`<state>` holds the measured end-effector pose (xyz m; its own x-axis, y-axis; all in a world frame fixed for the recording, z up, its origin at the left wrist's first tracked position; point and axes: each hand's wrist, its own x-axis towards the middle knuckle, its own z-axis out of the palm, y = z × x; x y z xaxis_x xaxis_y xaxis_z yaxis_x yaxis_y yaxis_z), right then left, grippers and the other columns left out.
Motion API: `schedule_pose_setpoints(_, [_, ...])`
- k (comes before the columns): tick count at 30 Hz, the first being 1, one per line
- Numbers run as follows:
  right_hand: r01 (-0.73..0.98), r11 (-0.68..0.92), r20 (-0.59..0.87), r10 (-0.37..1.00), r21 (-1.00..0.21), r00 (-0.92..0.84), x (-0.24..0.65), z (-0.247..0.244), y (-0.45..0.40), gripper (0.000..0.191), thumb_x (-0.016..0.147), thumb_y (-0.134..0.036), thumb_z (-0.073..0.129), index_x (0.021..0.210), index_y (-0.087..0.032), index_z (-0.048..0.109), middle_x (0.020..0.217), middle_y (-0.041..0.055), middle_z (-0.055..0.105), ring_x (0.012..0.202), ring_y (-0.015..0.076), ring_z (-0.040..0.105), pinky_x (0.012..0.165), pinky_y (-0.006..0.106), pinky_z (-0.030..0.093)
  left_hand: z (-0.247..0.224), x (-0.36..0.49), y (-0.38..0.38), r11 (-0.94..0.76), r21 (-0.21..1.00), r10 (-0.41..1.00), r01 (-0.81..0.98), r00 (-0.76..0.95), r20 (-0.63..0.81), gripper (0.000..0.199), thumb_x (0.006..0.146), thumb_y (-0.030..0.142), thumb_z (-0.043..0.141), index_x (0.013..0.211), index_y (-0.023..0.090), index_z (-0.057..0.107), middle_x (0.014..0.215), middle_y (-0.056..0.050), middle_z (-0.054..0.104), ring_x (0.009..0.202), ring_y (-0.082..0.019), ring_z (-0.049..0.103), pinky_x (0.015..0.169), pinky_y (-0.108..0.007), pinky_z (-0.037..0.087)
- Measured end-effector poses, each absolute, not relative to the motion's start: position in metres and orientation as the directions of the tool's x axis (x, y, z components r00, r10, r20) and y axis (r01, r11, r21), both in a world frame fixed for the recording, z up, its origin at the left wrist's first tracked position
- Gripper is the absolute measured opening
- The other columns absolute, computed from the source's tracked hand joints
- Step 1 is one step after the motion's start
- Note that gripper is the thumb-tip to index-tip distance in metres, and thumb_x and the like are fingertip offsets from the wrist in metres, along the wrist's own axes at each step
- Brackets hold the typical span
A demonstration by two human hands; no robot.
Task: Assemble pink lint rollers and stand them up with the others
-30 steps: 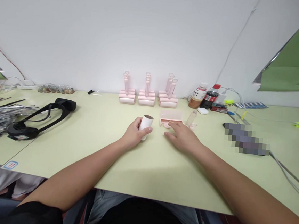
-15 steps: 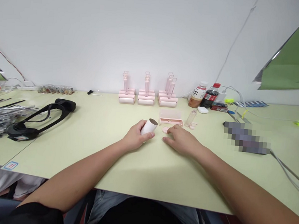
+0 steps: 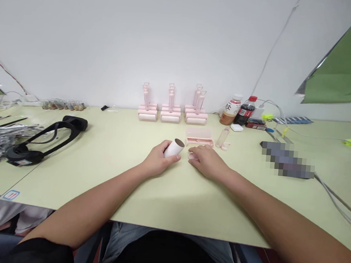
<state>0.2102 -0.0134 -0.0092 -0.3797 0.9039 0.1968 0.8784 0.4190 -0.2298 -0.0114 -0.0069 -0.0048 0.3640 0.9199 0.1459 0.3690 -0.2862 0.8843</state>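
My left hand (image 3: 158, 158) is wrapped round a white paper roll (image 3: 173, 148) with a brown hollow core, tilted with its open end up and to the right. Just right of it, my right hand (image 3: 207, 161) pinches a small pink disc (image 3: 191, 156), mostly hidden by the fingers, at the table top. Behind that hand lies an open pink roller case (image 3: 199, 142) with a clear raised lid. A translucent pink handle (image 3: 223, 137) stands beside the case, with a small pink piece (image 3: 226, 146) at its foot.
Several pink lint rollers (image 3: 170, 116) stand in groups along the wall. Right of them are a brown drink bottle (image 3: 231, 110), a cola bottle (image 3: 245, 111) and a white case (image 3: 236, 128). A pixelated dark object (image 3: 285, 159) lies right, a black headset (image 3: 48, 141) left.
My right fingers have closed round the pink disc, which lay flat on the table before. My left hand keeps its hold on the paper roll. The view has shifted slightly.
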Motion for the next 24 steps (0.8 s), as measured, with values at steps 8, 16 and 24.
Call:
schedule_pose_setpoints(8, [0.712,0.472,0.436,0.863,-0.520,-0.255,0.203,-0.007,-0.019,0.032,0.082,-0.022,0.056,0.113,-0.018,0.063,0.093,0.0071,0.062,0.076,0.0192,0.060,0.070,0.034,0.049,-0.005,-0.011,-0.007,-0.310,0.881,0.904,0.357,0.397,0.157,0.046,0.076,0.047,0.067,0.113,0.020,0.059,0.099,-0.002,0.064,0.085,-0.019,0.057,0.072,-0.028,0.044])
schedule_pose_setpoints(16, [0.536,0.560,0.612,0.785,-0.632,-0.098,0.200,0.001,-0.026,0.009,0.081,-0.022,0.059,0.074,-0.023,0.054,0.082,0.0029,0.056,0.076,0.0178,0.057,0.067,0.031,0.047,-0.003,-0.010,-0.012,-0.361,0.858,0.873,0.366,0.456,0.172,0.045,0.076,0.043,0.067,0.114,0.021,0.059,0.107,-0.004,0.066,0.094,-0.022,0.060,0.079,-0.031,0.046])
schedule_pose_setpoints(24, [0.738,0.512,0.482,0.828,-0.439,-0.287,0.203,0.004,-0.029,0.012,0.087,-0.019,0.049,0.093,-0.020,0.059,0.096,0.0078,0.064,0.088,0.0225,0.060,0.074,0.035,0.045,-0.004,-0.005,-0.015,-0.370,0.809,0.898,0.457,0.399,0.185,0.039,0.075,0.044,0.067,0.108,0.022,0.063,0.101,-0.003,0.068,0.090,-0.022,0.061,0.075,-0.031,0.046])
